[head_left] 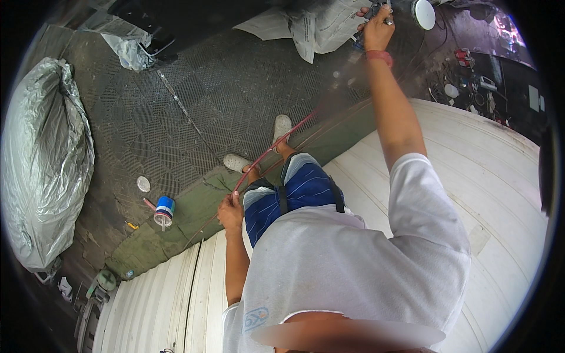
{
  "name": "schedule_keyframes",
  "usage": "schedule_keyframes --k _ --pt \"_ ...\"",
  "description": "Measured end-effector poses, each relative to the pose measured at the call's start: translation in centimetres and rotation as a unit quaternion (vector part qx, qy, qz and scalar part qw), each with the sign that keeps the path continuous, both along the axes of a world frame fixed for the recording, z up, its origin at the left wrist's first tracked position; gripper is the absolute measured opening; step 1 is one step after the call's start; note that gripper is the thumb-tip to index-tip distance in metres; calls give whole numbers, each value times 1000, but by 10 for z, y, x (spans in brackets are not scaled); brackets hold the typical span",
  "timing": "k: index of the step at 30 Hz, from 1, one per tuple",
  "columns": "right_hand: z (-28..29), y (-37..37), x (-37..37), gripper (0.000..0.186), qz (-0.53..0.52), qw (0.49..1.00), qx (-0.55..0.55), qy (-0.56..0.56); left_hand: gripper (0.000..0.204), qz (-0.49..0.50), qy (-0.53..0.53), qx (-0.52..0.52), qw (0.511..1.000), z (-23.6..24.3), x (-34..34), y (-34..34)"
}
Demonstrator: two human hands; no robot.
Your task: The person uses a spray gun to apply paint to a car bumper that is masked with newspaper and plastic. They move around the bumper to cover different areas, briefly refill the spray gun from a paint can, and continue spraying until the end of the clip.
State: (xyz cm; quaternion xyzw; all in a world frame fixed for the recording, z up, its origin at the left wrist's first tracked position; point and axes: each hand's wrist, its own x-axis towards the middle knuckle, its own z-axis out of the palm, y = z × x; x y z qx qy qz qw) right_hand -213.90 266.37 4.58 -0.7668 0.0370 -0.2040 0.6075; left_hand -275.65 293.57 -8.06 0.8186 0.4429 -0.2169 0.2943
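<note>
At the far right, my right hand (378,30) is closed around a spray gun (382,10), with my arm stretched out. A round white-topped cup (423,14) shows beside the gun. Near my hip, my left hand (231,210) grips a thin red hose (259,157). That hose runs up across my legs toward the right, where it fades into haze. Next to the gun, printed paper sheeting (318,26) hangs from a dark panel (194,15).
A silver cover (44,165) drapes a bulky shape at left. On the floor stand a blue can (165,206) and a white lid (143,184). Green cloth (194,206) lies along white ribbed shutters (153,288). Tools and clutter (471,88) sit at far right.
</note>
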Motion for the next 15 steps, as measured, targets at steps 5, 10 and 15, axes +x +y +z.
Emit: schedule_keyframes --k 5,10,15 --pt "-9 26 -32 51 86 993 58 49 51 15 -4 27 1000 -4 -17 13" --pt "-17 71 -87 48 173 978 70 94 50 6 40 17 999 -3 -46 22" --pt "-11 118 -144 47 256 956 32 142 52 33 51 15 998 -2 -81 24"
